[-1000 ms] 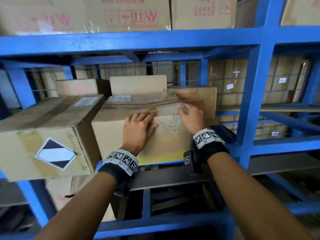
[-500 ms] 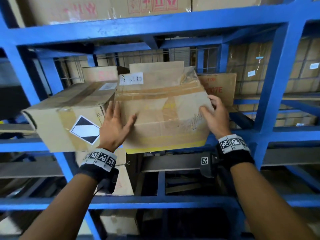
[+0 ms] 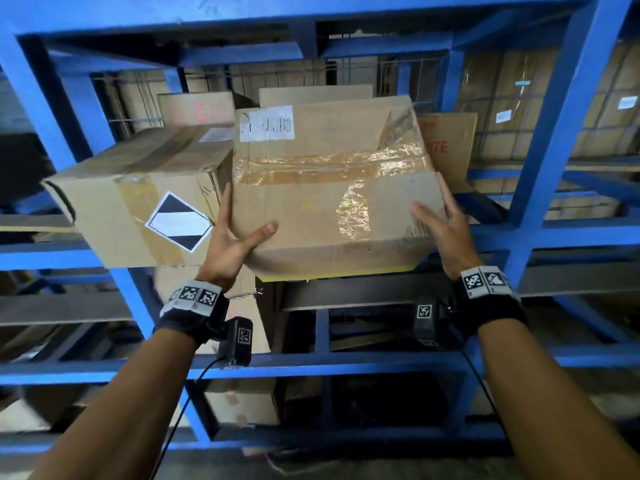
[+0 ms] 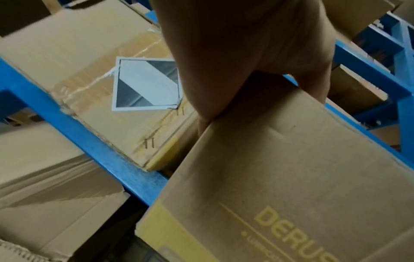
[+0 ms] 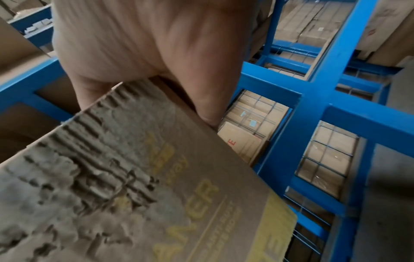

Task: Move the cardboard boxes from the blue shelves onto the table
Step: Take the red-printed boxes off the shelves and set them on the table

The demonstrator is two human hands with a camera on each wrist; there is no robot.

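Observation:
A taped cardboard box (image 3: 329, 202) with a white label is tilted toward me and sticks out past the front of the blue shelf (image 3: 540, 174). My left hand (image 3: 230, 237) grips its lower left corner, thumb on the front face, fingers along the side. On the lower right corner my right hand (image 3: 443, 223) does the same. The left wrist view shows the left hand (image 4: 235, 53) clamped on the box (image 4: 291, 177) edge. In the right wrist view the right hand (image 5: 145, 44) clasps the box (image 5: 134, 177), whose printed face is torn.
A larger box with a black-and-white diamond label (image 3: 131, 202) sits on the shelf close to the held box's left side. Behind stand a box with red lettering (image 3: 446, 143) and a plain box (image 3: 197, 109). More boxes (image 3: 242, 403) lie on lower levels. A blue upright stands to the right.
The box has slid forward out of the shelf and tipped toward me. Both hands moved from its front face to its lower corners and took hold.

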